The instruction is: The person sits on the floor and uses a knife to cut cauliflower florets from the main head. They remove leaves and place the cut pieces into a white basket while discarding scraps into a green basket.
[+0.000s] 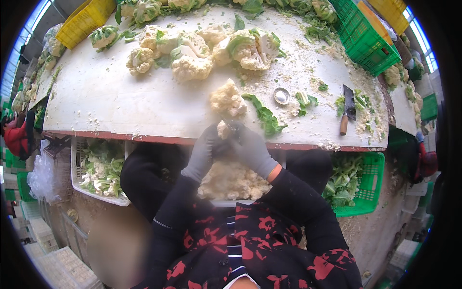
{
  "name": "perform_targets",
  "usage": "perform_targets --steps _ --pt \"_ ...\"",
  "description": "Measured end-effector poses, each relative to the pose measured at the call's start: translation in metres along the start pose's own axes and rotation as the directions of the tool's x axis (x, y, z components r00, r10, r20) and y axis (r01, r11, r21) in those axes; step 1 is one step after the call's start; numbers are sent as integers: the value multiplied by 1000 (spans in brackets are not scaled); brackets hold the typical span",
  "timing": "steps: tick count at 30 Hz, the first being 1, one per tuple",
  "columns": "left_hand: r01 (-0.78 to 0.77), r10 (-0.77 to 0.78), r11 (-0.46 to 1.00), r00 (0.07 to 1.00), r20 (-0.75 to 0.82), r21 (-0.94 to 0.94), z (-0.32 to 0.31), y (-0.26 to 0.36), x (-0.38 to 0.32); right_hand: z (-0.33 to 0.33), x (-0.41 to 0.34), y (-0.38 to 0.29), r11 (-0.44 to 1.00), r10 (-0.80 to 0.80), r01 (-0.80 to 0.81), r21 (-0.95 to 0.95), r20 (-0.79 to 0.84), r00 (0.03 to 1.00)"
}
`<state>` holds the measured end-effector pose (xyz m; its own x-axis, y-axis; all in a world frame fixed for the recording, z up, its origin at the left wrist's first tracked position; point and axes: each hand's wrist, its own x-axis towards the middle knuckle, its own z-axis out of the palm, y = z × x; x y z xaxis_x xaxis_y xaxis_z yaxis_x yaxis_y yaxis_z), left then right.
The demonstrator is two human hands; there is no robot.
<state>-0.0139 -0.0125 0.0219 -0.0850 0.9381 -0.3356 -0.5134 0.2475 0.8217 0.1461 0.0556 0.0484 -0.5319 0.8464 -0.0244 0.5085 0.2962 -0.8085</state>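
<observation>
Both hands wear grey gloves and meet at the table's near edge. My left hand [203, 151] holds a small cauliflower floret [223, 130]. My right hand [254, 150] is closed on a small knife [231, 123]; its thin blade is blurred and its handle is hidden in the fingers. Just beyond the hands a larger cauliflower piece [227, 98] rests on the white table [97, 97]. Below the hands, between my knees, a white crate [231, 203] holds many cut florets [234, 182].
Cauliflower heads [191, 54] lie farther back. A cleaver [346, 108], a small metal dish [281, 96] and a green leaf [265, 115] are to the right. A white basket [75, 169] and a green basket [375, 184] of trimmings flank my legs. People [18, 135] sit far left and right.
</observation>
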Motion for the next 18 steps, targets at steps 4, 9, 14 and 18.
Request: perform_targets --steps 4,9,14,18 --pt "-3 17 992 993 115 -124 4 15 -15 -8 -18 -9 969 -245 244 -23 -25 969" --pt "-217 186 968 957 224 126 15 16 -30 -15 -66 -17 981 -193 193 -17 -22 981" --pt "-28 37 977 998 41 -213 30 6 -48 -1 -87 -12 991 -106 109 -81 39 994" --pt "-49 52 987 999 -14 154 24 -6 -59 23 -92 0 976 -83 88 -199 37 996"
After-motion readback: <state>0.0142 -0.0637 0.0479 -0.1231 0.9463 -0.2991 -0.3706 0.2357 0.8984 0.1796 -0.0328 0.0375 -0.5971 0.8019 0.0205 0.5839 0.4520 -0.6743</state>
